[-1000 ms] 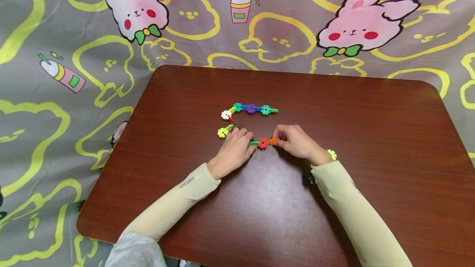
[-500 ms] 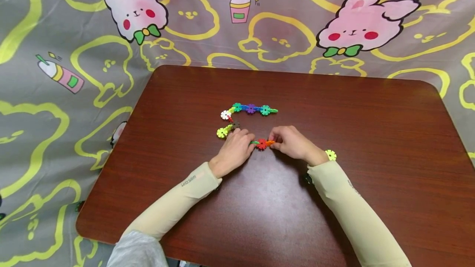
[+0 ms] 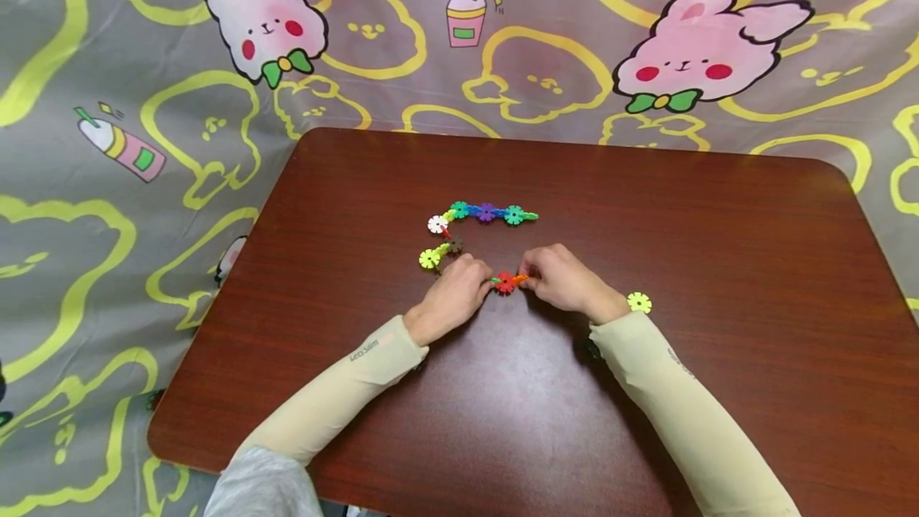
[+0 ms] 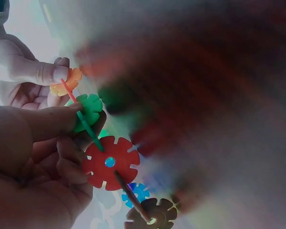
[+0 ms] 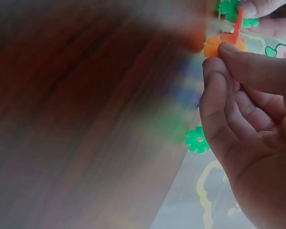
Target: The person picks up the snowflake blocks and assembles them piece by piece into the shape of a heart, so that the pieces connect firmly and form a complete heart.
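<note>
A chain of slotted flower-shaped plastic discs curves over the table, its far end purple (image 3: 487,212) and teal, its bend white (image 3: 437,224). My left hand (image 3: 455,294) pinches a green disc (image 4: 90,110) of the chain between thumb and fingers. Just right of it a red disc (image 3: 506,283) joins the green one. My right hand (image 3: 567,278) pinches an orange disc (image 5: 212,47), which meets the red disc edge to edge at a slot. In the left wrist view another red disc (image 4: 110,163) and a dark brown disc (image 4: 152,215) trail from the green pieces.
A loose yellow-green disc (image 3: 639,302) lies on the brown wooden table (image 3: 754,262) beside my right wrist. A patterned cloth (image 3: 546,70) hangs behind and to the left of the table.
My right hand has moved slightly left, bringing the orange disc from beside the red disc up against it. The red disc has shifted slightly toward me. My left hand keeps its hold.
</note>
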### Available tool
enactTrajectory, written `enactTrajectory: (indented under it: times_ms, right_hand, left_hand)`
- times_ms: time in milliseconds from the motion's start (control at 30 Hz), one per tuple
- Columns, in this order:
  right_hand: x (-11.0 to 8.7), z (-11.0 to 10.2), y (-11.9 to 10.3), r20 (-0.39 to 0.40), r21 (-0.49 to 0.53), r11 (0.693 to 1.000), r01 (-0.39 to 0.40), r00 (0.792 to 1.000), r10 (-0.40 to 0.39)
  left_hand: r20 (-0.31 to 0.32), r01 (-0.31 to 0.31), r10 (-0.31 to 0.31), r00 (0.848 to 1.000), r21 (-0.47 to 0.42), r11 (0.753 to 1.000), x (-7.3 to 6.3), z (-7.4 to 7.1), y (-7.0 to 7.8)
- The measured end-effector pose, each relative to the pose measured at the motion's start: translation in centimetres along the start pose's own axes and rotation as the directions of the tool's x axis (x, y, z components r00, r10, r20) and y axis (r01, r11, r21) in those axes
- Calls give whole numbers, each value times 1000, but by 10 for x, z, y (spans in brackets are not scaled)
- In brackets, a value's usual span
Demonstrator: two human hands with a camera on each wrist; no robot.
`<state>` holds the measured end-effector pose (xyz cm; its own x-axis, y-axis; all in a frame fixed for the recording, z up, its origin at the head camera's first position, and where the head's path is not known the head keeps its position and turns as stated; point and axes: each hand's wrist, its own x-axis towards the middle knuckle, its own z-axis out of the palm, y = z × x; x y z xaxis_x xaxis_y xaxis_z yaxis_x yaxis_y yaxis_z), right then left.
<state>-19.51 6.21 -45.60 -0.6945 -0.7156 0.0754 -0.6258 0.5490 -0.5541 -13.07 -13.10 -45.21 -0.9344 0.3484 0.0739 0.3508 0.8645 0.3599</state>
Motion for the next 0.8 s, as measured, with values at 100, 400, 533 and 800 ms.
enactTrajectory:
  times_ms: [100,400,533,800]
  right_hand:
    - [0,0,-2,-3,-15,999,37,999,-37]
    - [1,2,-7,-9,-39,997,62,998,-62]
    - [1,1,-7,18,5,1000,18,1000,-18]
    - [-7,-19,8,87,95,992,-81,994,73]
  left_hand:
    - [-18,-9,9,1000,-3,1000,-1,0,1]
    - [-50,-26,25,998,-21,999,-3,0,-1]
    - [-51,-31,31,998,1,1000,-4,0,-2]
    - [-87,-28,35,996,90,996,-6,-1,-3]
